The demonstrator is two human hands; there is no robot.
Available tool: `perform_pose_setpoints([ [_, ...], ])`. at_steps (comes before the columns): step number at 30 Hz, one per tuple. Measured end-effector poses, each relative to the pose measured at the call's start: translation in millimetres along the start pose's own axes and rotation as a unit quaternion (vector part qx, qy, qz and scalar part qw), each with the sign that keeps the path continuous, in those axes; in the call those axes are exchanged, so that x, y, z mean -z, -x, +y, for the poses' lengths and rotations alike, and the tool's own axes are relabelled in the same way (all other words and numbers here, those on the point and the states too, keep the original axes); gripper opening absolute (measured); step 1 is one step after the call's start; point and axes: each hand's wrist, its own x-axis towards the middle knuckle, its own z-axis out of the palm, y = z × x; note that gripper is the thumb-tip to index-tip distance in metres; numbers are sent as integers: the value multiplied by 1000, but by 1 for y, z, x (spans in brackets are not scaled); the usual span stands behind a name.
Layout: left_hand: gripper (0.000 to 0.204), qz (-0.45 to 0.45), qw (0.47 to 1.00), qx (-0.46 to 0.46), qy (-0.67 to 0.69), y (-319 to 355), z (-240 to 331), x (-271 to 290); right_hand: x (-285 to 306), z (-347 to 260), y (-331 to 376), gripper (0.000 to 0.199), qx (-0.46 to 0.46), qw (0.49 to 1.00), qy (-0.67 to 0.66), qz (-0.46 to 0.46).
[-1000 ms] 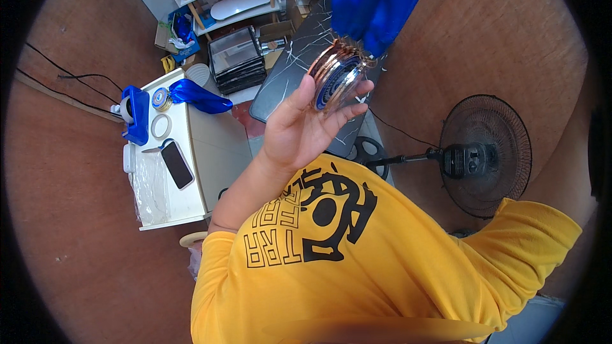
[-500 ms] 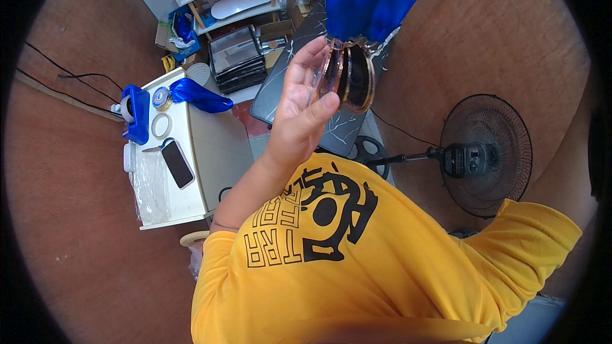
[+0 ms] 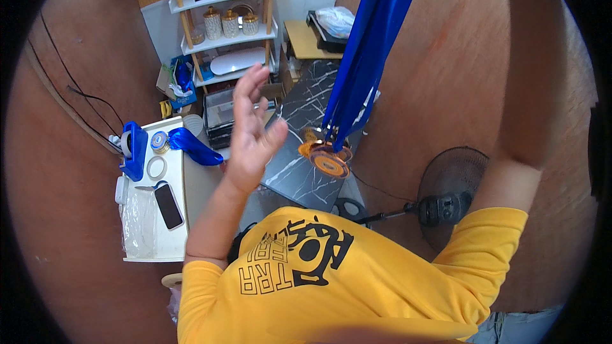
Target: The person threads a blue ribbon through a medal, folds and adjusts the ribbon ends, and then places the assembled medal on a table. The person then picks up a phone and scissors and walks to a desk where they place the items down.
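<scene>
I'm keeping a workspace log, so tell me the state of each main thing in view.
Left hand: open, empty
Blue ribbons: hanging, drawn out long
Hanging medals: suspended from the ribbons
Phone: face up, screen dark
Tape dispenser: upright, loaded
Loose tape roll: lying flat
Fan: can't tell whether it's spinning

Round orange-gold medals (image 3: 331,164) dangle bunched together from long, glossy blue ribbons (image 3: 370,51).
</scene>
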Motion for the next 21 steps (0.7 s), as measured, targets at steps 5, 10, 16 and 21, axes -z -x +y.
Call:
perform_pose_setpoints([
  [5, 30, -11, 987, -120, -109, -51, 73, 6, -28, -7, 9, 13, -76, 989, -122, 25],
  [10, 35, -9, 971, -162, -177, -81, 114, -13, -55, -1, 43, 15, -148, 964, -220, 17],
  [16, 41, -77, 993, 4, -94, -106, 111, -21, -81, 3, 70, 18, -190, 929, -318, 18],
  [21, 35, -72, 992, 73, -79, -109, 92, -12, -96, 8, 85, 20, -182, 951, -249, 32],
])
